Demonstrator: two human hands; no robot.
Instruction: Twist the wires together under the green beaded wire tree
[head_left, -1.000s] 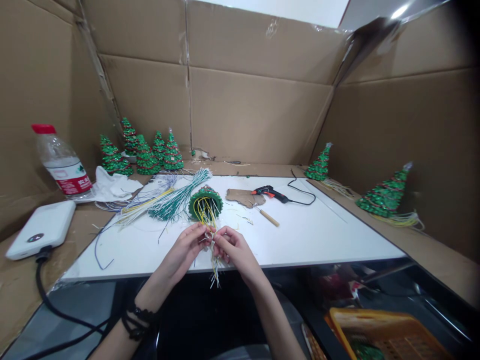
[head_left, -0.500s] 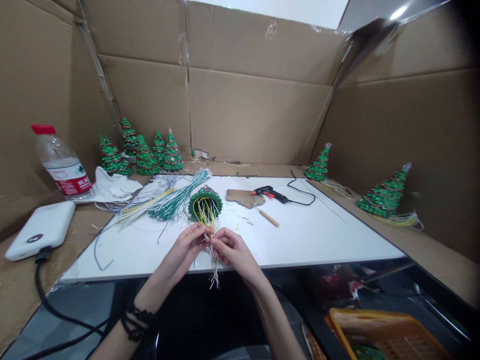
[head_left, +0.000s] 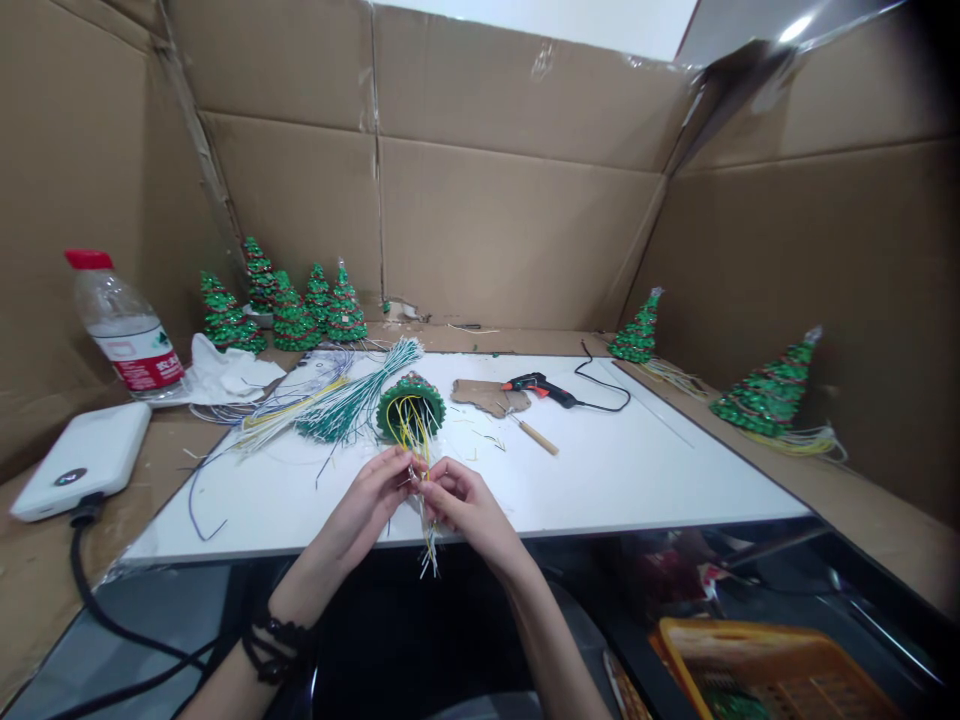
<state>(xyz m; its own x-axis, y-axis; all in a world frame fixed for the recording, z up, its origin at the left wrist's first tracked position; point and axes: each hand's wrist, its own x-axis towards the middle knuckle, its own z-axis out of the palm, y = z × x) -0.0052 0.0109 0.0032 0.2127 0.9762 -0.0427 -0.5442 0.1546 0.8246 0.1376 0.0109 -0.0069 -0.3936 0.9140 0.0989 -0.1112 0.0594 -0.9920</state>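
Note:
A small green beaded tree lies on its side on the white board, its hollow base facing me. Yellow and white wires trail from the base toward me. My left hand and my right hand meet just below the tree, fingertips pinching those wires between them. The wire ends hang past the board's front edge. A bundle of green-and-white wire stems lies just left of the tree.
Several finished beaded trees stand at back left, two more at right. A glue gun, awl, cardboard scrap, water bottle, white power bank, orange basket. Cardboard walls surround the desk.
Both hands stay on the wires with only small finger shifts; my right fingers have closed in slightly on the strands. The tree has not moved.

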